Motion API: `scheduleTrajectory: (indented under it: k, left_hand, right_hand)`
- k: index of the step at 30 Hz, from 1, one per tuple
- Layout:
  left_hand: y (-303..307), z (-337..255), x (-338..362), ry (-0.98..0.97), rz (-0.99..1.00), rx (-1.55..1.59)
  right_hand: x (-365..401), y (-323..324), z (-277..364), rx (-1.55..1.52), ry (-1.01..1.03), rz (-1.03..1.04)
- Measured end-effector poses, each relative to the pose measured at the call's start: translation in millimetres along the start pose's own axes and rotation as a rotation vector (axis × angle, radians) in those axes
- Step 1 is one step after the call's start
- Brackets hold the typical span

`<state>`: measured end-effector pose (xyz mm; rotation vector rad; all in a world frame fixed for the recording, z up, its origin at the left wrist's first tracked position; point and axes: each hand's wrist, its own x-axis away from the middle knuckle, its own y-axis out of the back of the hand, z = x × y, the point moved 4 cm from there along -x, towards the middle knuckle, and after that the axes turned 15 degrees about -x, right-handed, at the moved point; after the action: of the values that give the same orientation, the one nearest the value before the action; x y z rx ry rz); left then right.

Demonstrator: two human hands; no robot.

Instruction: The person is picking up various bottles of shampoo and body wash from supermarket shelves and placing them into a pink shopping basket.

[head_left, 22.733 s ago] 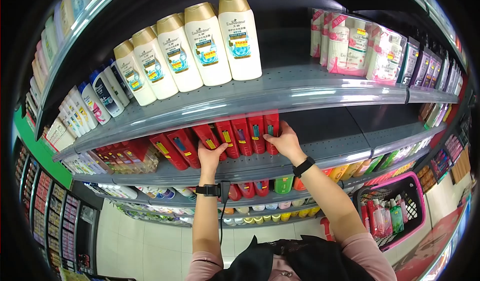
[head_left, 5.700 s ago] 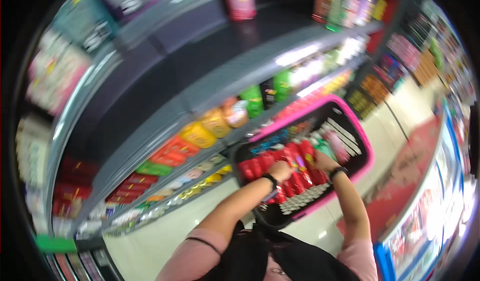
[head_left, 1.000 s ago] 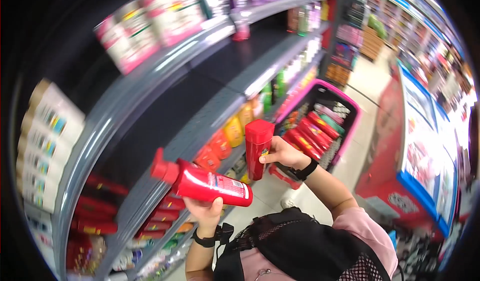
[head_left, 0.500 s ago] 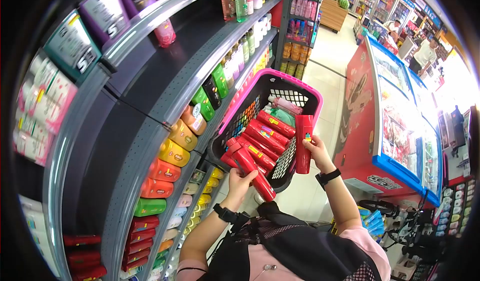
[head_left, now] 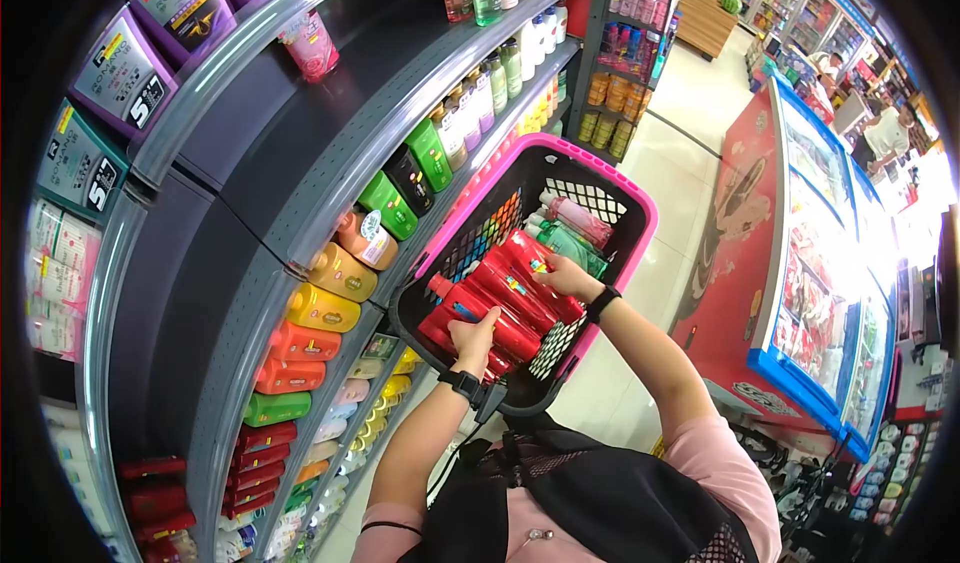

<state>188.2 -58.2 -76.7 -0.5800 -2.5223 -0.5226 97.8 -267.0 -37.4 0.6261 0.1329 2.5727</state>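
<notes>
A black shopping basket with a pink rim [head_left: 648,213] holds several red bottles lying side by side. My left hand [head_left: 474,337] is closed round a red bottle [head_left: 462,303] at the near left of the pile. At the right of the pile, my right hand [head_left: 568,279] grips another red bottle [head_left: 530,257]. Both bottles lie tilted on the others inside the basket. Beyond them are a green bottle [head_left: 575,246] and a pink bottle [head_left: 582,221]. My fingers partly hide the bottles under them.
Left of the basket rise store shelves [head_left: 330,198] with yellow bottles [head_left: 325,308], green bottles [head_left: 388,206] and a stack of red bottles [head_left: 260,468]. A red and blue chest freezer [head_left: 735,263] stands to the right. A person [head_left: 885,133] is far back at the right.
Both hands have lowered their red bottles into the basket onto the pile. The right hand came in from over the right rim, the left from the near edge.
</notes>
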Motion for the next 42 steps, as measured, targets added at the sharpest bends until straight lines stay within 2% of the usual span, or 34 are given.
scheduleTrajectory:
  k: [2,3,5,7,8,10,14,16,24,28,30,31,32,33,34,35,36,37,38,39,40,42]
  left_hand:
    - [-3,5,-5,0.081,-0.038,-0.097]
    - [-4,5,-5,0.067,-0.071,-0.152]
    - [-6,4,-8,0.055,-0.092,-0.256]
    - [-9,12,-17,-0.016,-0.142,-0.447]
    - [-11,20,-22,-0.012,-0.151,-0.443]
    - [-15,8,-9,-0.007,-0.070,-0.568]
    - [-23,-10,-1,-0.019,-0.024,-0.641]
    - [-28,-12,-4,-0.037,-0.027,-0.636]
    - [-29,-1,-17,-0.118,-0.016,-0.665]
    - [-21,1,-12,-0.169,0.038,-0.578]
    - [-12,5,-15,-0.124,0.039,-0.622]
    - [1,-11,0,-0.153,0.054,-0.640]
    - [0,7,-14,-0.278,0.092,-0.619]
    - [18,-25,18,-0.237,0.175,-0.617]
    - [27,-20,16,-0.281,0.089,-0.645]
    - [31,-9,5,-0.292,0.098,-0.718]
    - [52,-24,26,-0.362,0.129,-0.623]
    - [69,-33,38,-0.309,0.204,-0.515]
    - [87,-34,44,-0.271,0.298,-0.406]
    - [110,-25,47,-0.302,0.292,-0.322]
    - [133,-20,49,-0.345,0.308,-0.241]
    - [195,-10,67,-0.423,0.297,-0.153]
  right_hand:
    - [-20,-8,-6,0.136,0.081,0.031]
    - [-28,-10,-9,0.137,0.084,0.042]
    - [-42,-13,-14,0.351,0.127,0.054]
    - [-46,-15,-16,0.389,0.118,0.054]
    - [-48,-16,-17,0.424,0.104,0.042]
    - [-55,-19,-21,0.461,0.122,0.061]
    - [-52,-18,-21,0.465,0.056,0.057]
    - [-47,-17,-20,0.394,0.130,-0.048]
    - [-20,-15,-2,0.604,0.098,-0.056]
    - [-16,-15,-6,0.647,0.162,-0.099]
    - [-14,-19,1,0.698,0.190,-0.085]
    - [-15,-21,2,0.724,0.273,-0.073]
    - [-14,-22,2,0.722,0.373,-0.045]
    - [-20,-22,-5,0.723,0.336,0.010]
    - [-30,-24,-14,0.677,0.404,-0.011]
    - [-26,-24,-8,0.564,0.406,-0.005]
    - [-32,-21,-18,0.649,0.419,-0.032]
    - [-30,-22,-14,0.680,0.342,-0.002]
    - [-43,-17,-34,0.708,0.449,-0.066]
    - [-57,-13,-53,0.763,0.473,-0.086]
    - [-48,-14,-38,0.701,0.291,-0.129]
    - [-34,-23,-6,0.697,0.211,-0.182]
